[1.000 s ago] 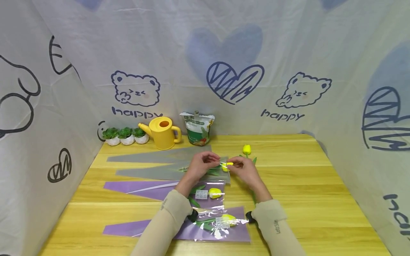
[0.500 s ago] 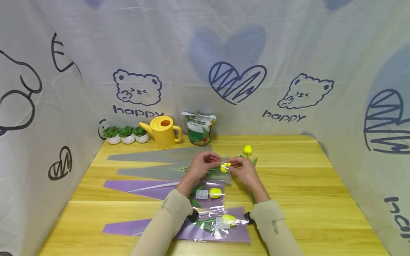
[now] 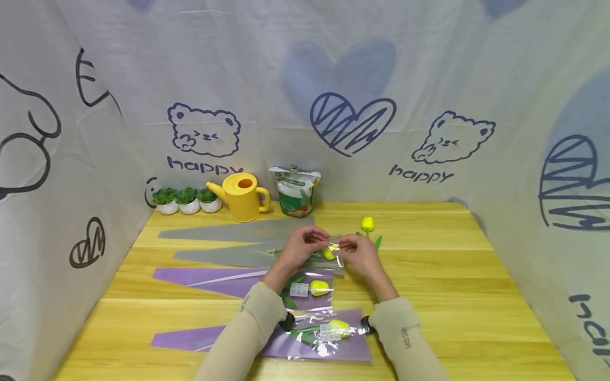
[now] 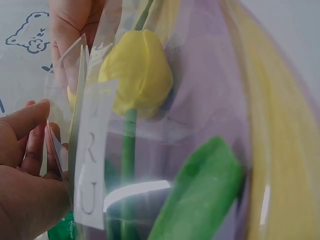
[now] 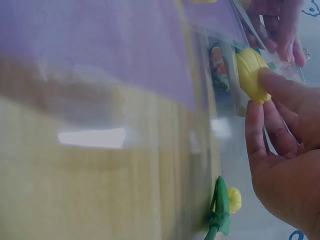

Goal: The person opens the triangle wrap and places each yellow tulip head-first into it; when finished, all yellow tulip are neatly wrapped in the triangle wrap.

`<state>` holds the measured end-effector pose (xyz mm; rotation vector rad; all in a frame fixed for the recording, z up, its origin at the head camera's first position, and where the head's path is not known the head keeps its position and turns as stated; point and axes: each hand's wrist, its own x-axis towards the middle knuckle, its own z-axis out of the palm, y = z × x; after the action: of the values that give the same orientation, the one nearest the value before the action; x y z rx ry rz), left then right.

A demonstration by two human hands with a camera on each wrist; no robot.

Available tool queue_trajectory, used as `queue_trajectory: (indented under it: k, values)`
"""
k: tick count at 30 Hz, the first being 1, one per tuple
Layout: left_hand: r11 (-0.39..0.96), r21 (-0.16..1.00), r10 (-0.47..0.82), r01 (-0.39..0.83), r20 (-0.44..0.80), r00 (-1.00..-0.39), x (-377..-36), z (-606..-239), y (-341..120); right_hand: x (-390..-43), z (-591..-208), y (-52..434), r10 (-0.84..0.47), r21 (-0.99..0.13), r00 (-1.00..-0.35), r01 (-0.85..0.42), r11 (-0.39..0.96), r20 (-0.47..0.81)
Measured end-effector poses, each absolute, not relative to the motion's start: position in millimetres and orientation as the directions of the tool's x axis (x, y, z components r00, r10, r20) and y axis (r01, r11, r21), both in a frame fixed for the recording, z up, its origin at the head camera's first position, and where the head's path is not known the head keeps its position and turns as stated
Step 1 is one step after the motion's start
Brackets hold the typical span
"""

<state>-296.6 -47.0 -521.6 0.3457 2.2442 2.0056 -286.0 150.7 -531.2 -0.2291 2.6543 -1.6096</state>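
My left hand point(image 3: 305, 246) pinches the film edge of a clear-fronted grey flower sleeve point(image 3: 219, 257) near its wide right end. A yellow tulip point(image 3: 330, 252) lies at that open end, its green leaves inside. My right hand point(image 3: 363, 257) is on the other side of the bloom. In the right wrist view, the right thumb and fingers pinch the yellow bloom point(image 5: 251, 75) near its tip. The left wrist view has the left hand point(image 4: 30, 160) on the film, partly behind a nearer wrapped tulip point(image 4: 137, 75). The tulip's stem is mostly hidden under the left hand.
Two purple sleeves point(image 3: 209, 281) holding yellow tulips lie nearer me, under the forearms. Another grey sleeve point(image 3: 229, 232) lies behind. A loose tulip point(image 3: 367, 224) is right of the hands. A yellow watering can point(image 3: 243, 203), a fertilizer bag point(image 3: 294, 193) and potted succulents point(image 3: 187, 201) line the back.
The tulip bloom has moved slightly left, further into the grey sleeve. The right hand has shifted a little left with it; the left hand stays nearly still on the film.
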Motion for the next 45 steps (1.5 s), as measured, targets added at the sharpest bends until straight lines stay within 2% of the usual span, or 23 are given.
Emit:
queue_trajectory:
  k: [9, 24, 45]
  values:
    - [0.146, 0.981, 0.259, 0.127, 0.086, -0.962, -296.4, -521.1, -48.2, -285.8, -531.4, 149.4, -0.133, -0.871, -0.990, -0.114, 0.478, 0.056]
    - [0.424, 0.845, 0.365, 0.325, 0.168, -0.916, -294.9, -517.1, -71.5, -282.8, -530.4, 153.7, -0.114, -0.869, -0.993, -0.090, 0.486, 0.039]
    - [0.419, 0.855, 0.339, 0.305, 0.164, -0.926, -293.1, -521.1, -71.0, -284.2, -535.5, 149.1, -0.145, -0.867, -0.989, -0.107, 0.486, 0.041]
